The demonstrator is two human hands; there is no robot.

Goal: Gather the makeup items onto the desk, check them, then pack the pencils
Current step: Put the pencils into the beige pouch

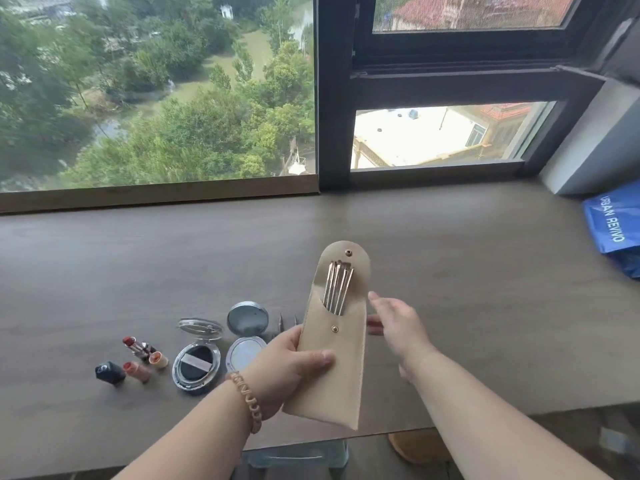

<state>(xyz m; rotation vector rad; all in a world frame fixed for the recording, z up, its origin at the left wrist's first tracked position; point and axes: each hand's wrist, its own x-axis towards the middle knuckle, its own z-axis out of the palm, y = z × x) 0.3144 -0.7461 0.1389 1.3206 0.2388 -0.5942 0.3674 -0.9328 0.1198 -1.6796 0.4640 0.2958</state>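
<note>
My left hand [289,367] grips a beige snap pouch [332,362] and holds it upright above the desk's front edge, flap open. Several thin rose-gold pencils [336,287] stand inside it, their ends sticking out of the pocket. My right hand [394,325] hovers just right of the pouch, fingers spread, holding nothing. On the desk [467,289] left of the pouch lie two open compacts [197,356] [246,336], three uncapped lipsticks [140,355] and a black cap [110,373]. Two dark pencil tips [281,322] show behind the pouch.
A blue shopping bag [613,226] lies at the desk's far right by the wall. A large window runs along the back of the desk. Under the front edge I see a stool [298,455] and a round wooden object [415,445].
</note>
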